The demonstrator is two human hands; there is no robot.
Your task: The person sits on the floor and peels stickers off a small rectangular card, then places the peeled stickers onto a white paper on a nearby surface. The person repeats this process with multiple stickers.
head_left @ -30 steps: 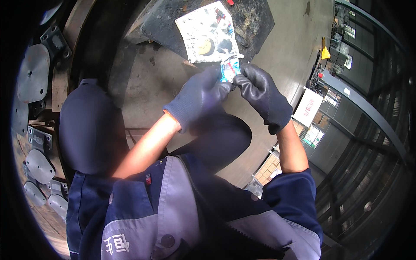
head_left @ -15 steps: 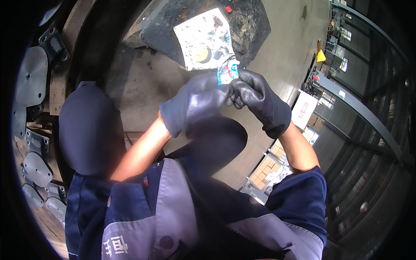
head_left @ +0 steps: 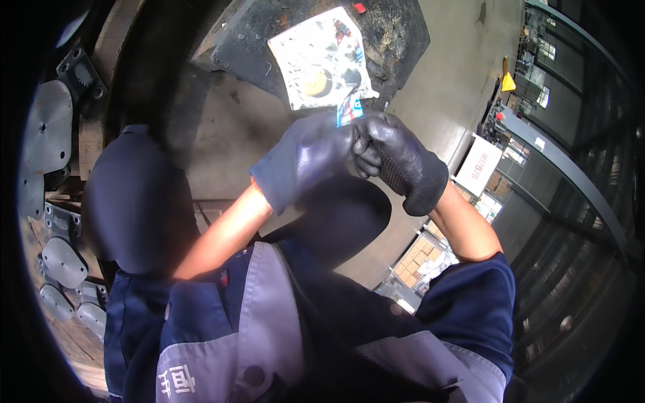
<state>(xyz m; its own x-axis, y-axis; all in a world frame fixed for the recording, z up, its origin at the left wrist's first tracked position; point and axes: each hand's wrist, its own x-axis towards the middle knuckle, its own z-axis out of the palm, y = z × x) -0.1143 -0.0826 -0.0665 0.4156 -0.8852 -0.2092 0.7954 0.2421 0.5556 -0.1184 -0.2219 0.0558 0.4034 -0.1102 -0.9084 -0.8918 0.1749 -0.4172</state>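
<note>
A small flat blue-and-white packet with red markings (head_left: 349, 111) sticks up between my two gloved hands. My left hand (head_left: 321, 146) is closed, its thumb side gripping the packet's lower end. Beside it my right hand (head_left: 396, 153) has its fingers curled, the index side pressed at the packet's right edge; its exact grip is partly hidden. Just beyond lies a white sheet (head_left: 295, 50) smeared with dark blotches, bearing a round tan disc (head_left: 316, 83) and small coloured scraps. The sheet rests on a dark, dirty block (head_left: 402, 37).
A small red piece (head_left: 360, 8) sits on the block's far part. Grey metal plates with bolt holes (head_left: 50, 127) line the left side, on wood. To the right are a white sign board (head_left: 478, 165), a yellow object (head_left: 508, 82) and stacked cartons (head_left: 415, 263).
My right hand has rolled a little, its fingers shifting against the packet. Less of the packet now shows above my hands. The view has shifted slightly.
</note>
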